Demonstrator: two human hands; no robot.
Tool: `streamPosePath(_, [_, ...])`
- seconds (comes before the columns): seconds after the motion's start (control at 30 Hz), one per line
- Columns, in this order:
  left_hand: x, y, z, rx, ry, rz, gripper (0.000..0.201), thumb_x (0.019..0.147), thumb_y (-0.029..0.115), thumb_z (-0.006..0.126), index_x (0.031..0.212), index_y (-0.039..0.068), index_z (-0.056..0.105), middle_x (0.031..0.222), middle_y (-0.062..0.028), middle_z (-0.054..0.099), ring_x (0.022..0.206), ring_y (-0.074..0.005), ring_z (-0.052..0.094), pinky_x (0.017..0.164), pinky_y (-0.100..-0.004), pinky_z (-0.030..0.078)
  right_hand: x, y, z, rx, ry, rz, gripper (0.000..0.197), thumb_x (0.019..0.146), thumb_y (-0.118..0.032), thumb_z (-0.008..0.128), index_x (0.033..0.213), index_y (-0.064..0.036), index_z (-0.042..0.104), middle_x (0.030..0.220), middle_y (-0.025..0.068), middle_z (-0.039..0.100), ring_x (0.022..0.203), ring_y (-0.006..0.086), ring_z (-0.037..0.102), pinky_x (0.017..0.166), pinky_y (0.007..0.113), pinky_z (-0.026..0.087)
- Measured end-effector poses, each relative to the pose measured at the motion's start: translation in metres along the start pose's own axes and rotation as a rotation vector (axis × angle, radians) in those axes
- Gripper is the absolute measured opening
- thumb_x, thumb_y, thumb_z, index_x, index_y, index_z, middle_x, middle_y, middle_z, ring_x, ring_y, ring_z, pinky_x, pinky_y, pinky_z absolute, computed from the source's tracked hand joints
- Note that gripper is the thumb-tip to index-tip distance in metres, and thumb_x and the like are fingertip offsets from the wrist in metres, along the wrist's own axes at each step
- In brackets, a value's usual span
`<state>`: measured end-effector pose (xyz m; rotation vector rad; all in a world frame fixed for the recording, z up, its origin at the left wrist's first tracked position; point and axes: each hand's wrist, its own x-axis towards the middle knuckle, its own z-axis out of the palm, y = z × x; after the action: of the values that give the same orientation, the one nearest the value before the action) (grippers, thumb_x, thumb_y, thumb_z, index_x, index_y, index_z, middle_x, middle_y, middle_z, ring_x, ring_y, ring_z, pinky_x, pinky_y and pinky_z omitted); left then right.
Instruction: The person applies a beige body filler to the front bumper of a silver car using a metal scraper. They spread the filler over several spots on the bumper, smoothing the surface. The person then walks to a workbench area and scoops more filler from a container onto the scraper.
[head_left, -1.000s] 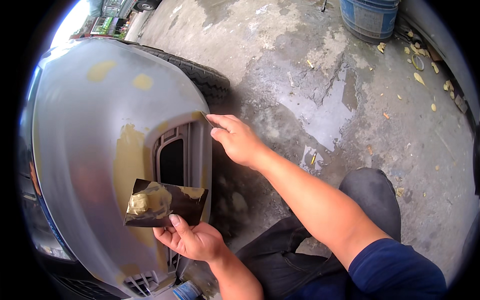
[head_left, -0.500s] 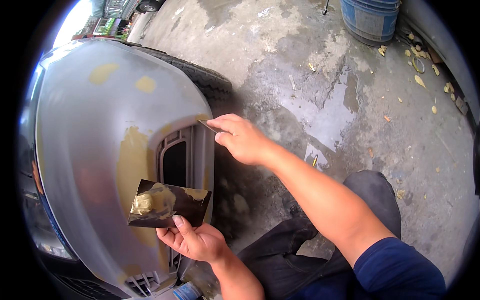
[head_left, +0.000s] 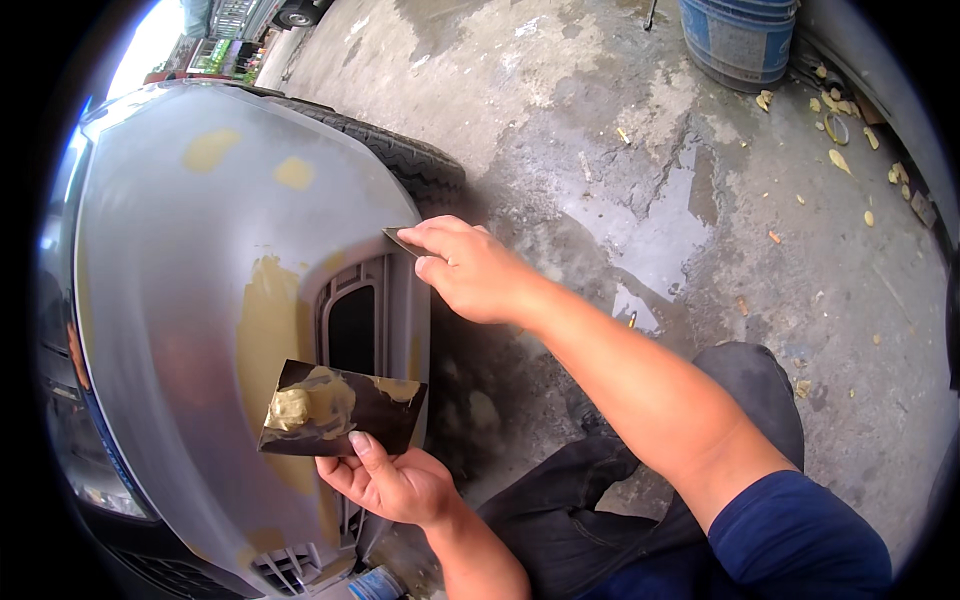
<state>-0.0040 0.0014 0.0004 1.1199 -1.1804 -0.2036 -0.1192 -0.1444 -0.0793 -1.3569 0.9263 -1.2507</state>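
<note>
My left hand (head_left: 395,484) grips the lower edge of a dark flat mixing board (head_left: 352,418), thumb on top. A mound of yellowish body filler (head_left: 290,408) sits on its left part, with smears around it. My right hand (head_left: 462,262) pinches a thin dark spreader (head_left: 397,238), whose edge meets the grey vehicle bumper (head_left: 180,230) just above the corner of a recessed opening (head_left: 352,325). Yellowish filler patches (head_left: 270,300) cover parts of the bumper, a large one beside the opening. The board hides part of that patch.
A tire (head_left: 400,160) stands behind the bumper. On the wet concrete floor (head_left: 570,130) are a blue bucket (head_left: 735,45) at far right, with dried scraps (head_left: 840,160) nearby. A small blue can (head_left: 377,583) is low beside the bumper. My bent knee (head_left: 745,385) is at right.
My right hand and the spreader have shifted slightly left and up along the bumper above the opening. The left hand keeps the board in nearly the same place.
</note>
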Motion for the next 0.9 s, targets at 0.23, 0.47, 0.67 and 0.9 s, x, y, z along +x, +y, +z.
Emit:
streamPosePath(0.23, [0.000, 0.000, 0.000, -0.001, 0.008, -0.003, 0.032, 0.093, -0.001, 0.053, 0.124, -0.004, 0.047, 0.121, -0.0140, 0.059, 0.111, -0.0193, 0.055, 0.099, -0.0320, 0.042, 0.010, 0.011, -0.015, 0.058, -0.097, -0.011, 0.042, 0.092, -0.018, 0.051, 0.131, -0.0044, 0.057, 0.136, 0.0155, 0.052, 0.126, 0.0309, 0.050, 0.107, 0.038, 0.039])
streamPosePath(0.47, [0.000, -0.001, -0.003, 0.001, 0.003, -0.008, 0.032, 0.093, 0.000, 0.053, 0.125, -0.005, 0.047, 0.121, -0.0139, 0.059, 0.111, -0.0190, 0.056, 0.099, -0.0317, 0.042, 0.011, 0.004, -0.026, 0.065, -0.211, -0.007, 0.042, 0.092, -0.017, 0.050, 0.131, -0.0040, 0.056, 0.135, 0.0152, 0.053, 0.125, 0.0298, 0.051, 0.106, 0.037, 0.040])
streamPosePath(0.67, [-0.001, -0.003, 0.000, -0.001, -0.011, 0.002, 0.032, 0.094, 0.001, 0.053, 0.124, -0.005, 0.047, 0.121, -0.0140, 0.059, 0.110, -0.0188, 0.056, 0.099, -0.0320, 0.042, -0.007, 0.001, 0.003, -0.047, -0.070, 0.001, 0.045, 0.093, -0.026, 0.046, 0.136, -0.0148, 0.055, 0.144, 0.0085, 0.045, 0.123, 0.0409, 0.045, 0.107, 0.050, 0.036])
streamPosePath(0.9, [-0.002, -0.002, 0.002, 0.041, 0.000, 0.016, 0.031, 0.094, 0.002, 0.054, 0.124, -0.005, 0.047, 0.122, -0.0147, 0.059, 0.111, -0.0197, 0.056, 0.099, -0.0329, 0.042, -0.006, 0.015, 0.005, 0.059, -0.019, 0.064, 0.044, 0.092, -0.023, 0.049, 0.135, -0.0141, 0.055, 0.143, 0.0097, 0.046, 0.125, 0.0381, 0.045, 0.109, 0.048, 0.035])
